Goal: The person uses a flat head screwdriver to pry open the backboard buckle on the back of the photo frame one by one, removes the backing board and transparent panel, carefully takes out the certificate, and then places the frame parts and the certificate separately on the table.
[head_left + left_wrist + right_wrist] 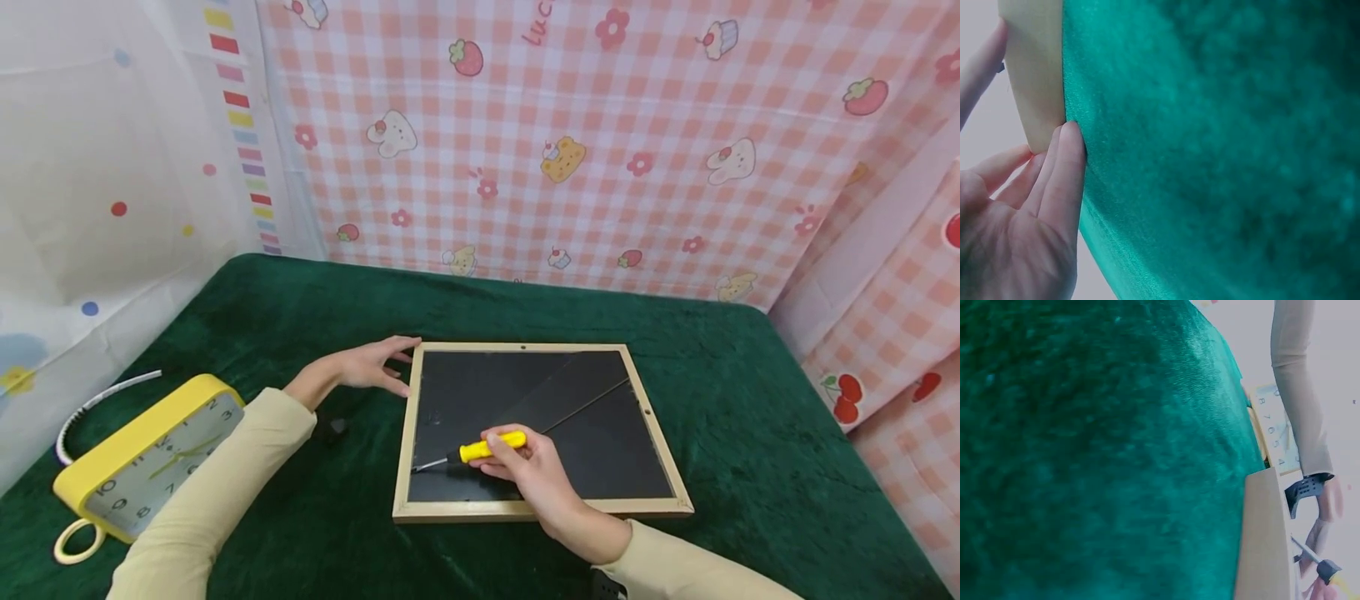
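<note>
A wooden frame (525,507) with a black panel (487,383) set inside it lies flat on the green cloth. My right hand (546,483) grips a screwdriver (480,448) by its yellow handle. Its metal tip meets the inner edge of the frame's left side, near the lower left corner. At the upper left, my left hand (365,364) touches the frame's outer side with spread, fairly straight fingers. The left wrist view shows those fingertips (1071,134) against the frame's corner. A thin line (585,407) runs slantwise over the panel.
A yellow clock (142,454) lies at the left, partly behind my left sleeve, with a curved white handle or cord (97,400) beside it. A small dark object (335,428) sits between clock and frame. Green cloth (765,433) covers the table; patterned curtains (525,167) hang around it.
</note>
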### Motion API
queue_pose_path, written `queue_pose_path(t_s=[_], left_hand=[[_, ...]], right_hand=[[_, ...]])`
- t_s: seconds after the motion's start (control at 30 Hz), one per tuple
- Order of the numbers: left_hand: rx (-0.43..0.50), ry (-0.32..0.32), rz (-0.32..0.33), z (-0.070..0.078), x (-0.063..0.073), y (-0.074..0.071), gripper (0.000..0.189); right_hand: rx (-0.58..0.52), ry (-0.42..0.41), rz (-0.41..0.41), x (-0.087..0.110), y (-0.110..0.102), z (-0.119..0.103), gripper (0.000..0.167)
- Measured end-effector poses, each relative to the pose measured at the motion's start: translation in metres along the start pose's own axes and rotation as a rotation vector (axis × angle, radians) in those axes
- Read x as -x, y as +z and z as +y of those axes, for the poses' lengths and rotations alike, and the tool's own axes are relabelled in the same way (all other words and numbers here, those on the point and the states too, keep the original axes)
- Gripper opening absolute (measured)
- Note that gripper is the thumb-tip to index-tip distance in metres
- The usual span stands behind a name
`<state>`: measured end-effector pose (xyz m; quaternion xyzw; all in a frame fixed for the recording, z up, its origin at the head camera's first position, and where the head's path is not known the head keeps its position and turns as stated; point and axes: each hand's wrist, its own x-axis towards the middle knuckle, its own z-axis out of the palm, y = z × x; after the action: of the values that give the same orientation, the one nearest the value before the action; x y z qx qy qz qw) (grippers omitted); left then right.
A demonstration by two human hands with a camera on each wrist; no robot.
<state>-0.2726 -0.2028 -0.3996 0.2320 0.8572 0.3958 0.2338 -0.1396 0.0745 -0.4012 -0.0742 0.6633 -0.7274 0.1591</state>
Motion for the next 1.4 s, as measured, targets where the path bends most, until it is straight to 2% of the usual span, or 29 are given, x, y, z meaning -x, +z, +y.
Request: queue_pose_path(t_s=[0.23,0.4,0.63,0.97,1.07,1.2,1.3,1.4], left_hand=[[-0.003,-0.014,-0.007,0.0,0.0,-0.001,0.093],[-0.005,-0.011,-0.002,0.001,0.0,-0.002,0.092],[-0.01,-0.014,0.009,0.003,0.0,-0.002,0.09],[-0.009,-0.029,0.002,0.006,0.001,-0.002,0.088],[-0.017,-0.028,-0.002,0.007,0.002,-0.002,0.087],[-0.026,-0.004,-0.018,0.007,0.002,-0.002,0.086],[-0.025,0.01,-0.022,0.006,0.002,-0.002,0.085],[-0.026,0.005,-0.018,0.006,0.003,-0.003,0.086]], right_hand=[[0.127,-0.082,0.019,-0.002,0.009,-0.01,0.033],[0.269,-0.196,0.032,-0.004,0.016,-0.016,0.027],[0.503,-0.361,-0.009,-0.009,0.03,-0.031,0.017],[0.785,-0.56,-0.045,-0.021,0.051,-0.049,0.01],[0.827,-0.593,-0.088,-0.026,0.058,-0.053,0.012],[0.872,-0.645,-0.155,-0.028,0.066,-0.054,0.023],[0.895,-0.681,-0.149,-0.029,0.07,-0.054,0.023],[0.879,-0.683,-0.129,-0.03,0.07,-0.053,0.016]])
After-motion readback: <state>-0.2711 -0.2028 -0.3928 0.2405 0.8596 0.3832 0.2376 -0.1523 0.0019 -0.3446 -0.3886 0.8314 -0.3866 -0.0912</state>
